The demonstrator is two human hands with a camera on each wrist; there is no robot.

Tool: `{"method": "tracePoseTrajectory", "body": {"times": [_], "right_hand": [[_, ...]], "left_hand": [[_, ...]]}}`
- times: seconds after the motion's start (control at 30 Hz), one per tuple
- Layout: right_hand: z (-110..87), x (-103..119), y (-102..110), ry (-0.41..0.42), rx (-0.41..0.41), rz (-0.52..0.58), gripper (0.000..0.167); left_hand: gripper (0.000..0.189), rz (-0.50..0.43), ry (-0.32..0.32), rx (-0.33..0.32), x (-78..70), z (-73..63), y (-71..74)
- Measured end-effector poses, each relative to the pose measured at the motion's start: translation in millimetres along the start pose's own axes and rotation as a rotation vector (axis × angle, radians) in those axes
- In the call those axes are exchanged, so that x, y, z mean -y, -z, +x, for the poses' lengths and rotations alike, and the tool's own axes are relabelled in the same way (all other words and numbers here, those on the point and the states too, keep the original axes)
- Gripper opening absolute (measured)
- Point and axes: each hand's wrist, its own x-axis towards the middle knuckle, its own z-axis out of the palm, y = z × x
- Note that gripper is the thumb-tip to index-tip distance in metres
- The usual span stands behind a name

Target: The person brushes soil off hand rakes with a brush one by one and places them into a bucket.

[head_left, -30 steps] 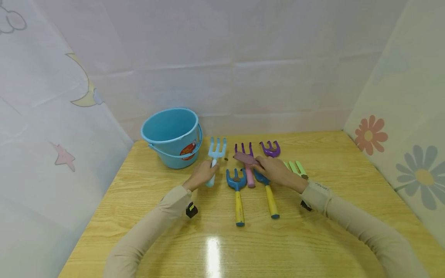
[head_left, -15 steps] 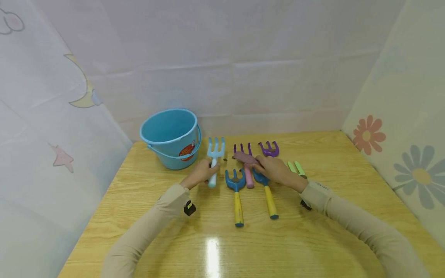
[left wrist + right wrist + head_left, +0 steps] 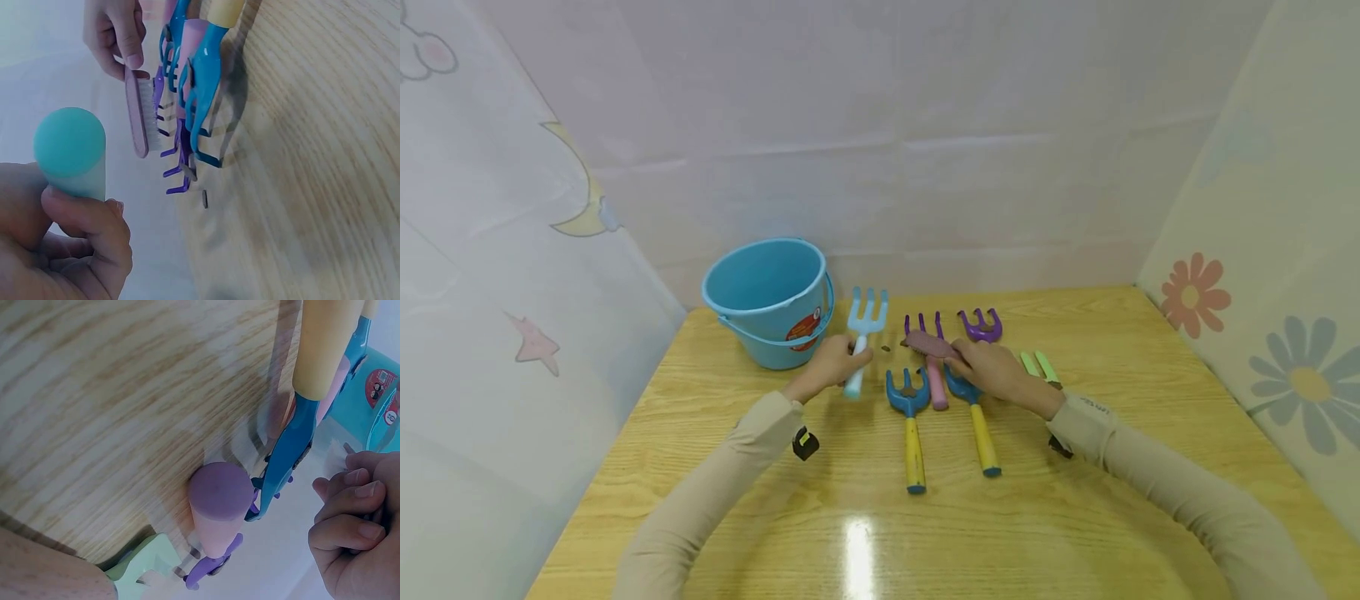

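My left hand (image 3: 833, 362) grips the white handle of a light blue garden fork (image 3: 867, 320), its three tines pointing away toward the back wall. The handle's turquoise end (image 3: 70, 142) faces the left wrist camera. My right hand (image 3: 992, 367) holds a pink brush (image 3: 929, 345) by its handle, white bristles (image 3: 148, 106) on one side. In the head view the brush overlaps a purple-tined fork with a pink handle (image 3: 937, 392). Beneath and in front of the right hand lies a blue fork with a yellow handle (image 3: 984, 440); another yellow-handled blue fork (image 3: 915, 454) lies left of it.
A light blue bucket (image 3: 760, 335) stands at the back left, beside the left hand. A purple claw-shaped tool (image 3: 985, 329) and a light green fork (image 3: 1036, 367), partly hidden by the right arm, lie at right. Small brown crumbs (image 3: 886, 348) dot the wooden table (image 3: 760, 517).
The light blue fork in my left hand has shifted slightly, and its tines now sit higher in view. My right hand and the brush have hardly moved.
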Motion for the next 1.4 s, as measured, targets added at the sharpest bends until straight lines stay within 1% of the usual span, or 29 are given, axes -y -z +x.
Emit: {"method": "tracePoseTrajectory", "body": {"times": [0.1, 0.3, 0.37, 0.47, 0.73, 0.93, 1.07, 1.27, 1.4], "right_hand": [[-0.2, 0, -1, 0.003, 0.0, -0.005, 0.017], [-0.4, 0, -1, -0.005, -0.002, -0.017, 0.017], [-0.4, 1, 0, -0.005, -0.002, -0.015, 0.017], [-0.2, 2, 0, -0.005, 0.001, -0.009, 0.018], [0.2, 3, 0, -0.013, 0.02, -0.011, 0.018], [-0.5, 1, 0, -0.012, 0.021, -0.007, 0.02], [0.6, 1, 0, -0.002, 0.004, -0.005, 0.019], [2.9, 3, 1, 0.003, 0.004, -0.009, 0.017], [2.8, 3, 1, -0.016, 0.025, -0.013, 0.021]], "left_hand": [[0.033, 0.002, -0.007, 0.007, -2.8, -0.5, 4.3], [0.034, -0.014, -0.063, 0.022, -8.0, -2.4, 16.1], [0.034, -0.003, -0.072, 0.018, -10.5, -3.5, 20.8], [0.033, -0.008, -0.068, 0.017, -15.1, -4.8, 28.4], [0.036, 0.069, -0.068, -0.007, -28.7, -7.7, 50.2], [0.035, 0.053, -0.059, -0.011, -34.6, -8.8, 65.8], [0.039, 0.047, -0.037, -0.021, -36.4, -11.7, 78.5], [0.043, 0.124, -0.052, -0.05, -36.6, -15.2, 97.7], [0.045, 0.141, -0.059, -0.065, -40.0, -20.3, 110.7]]}}
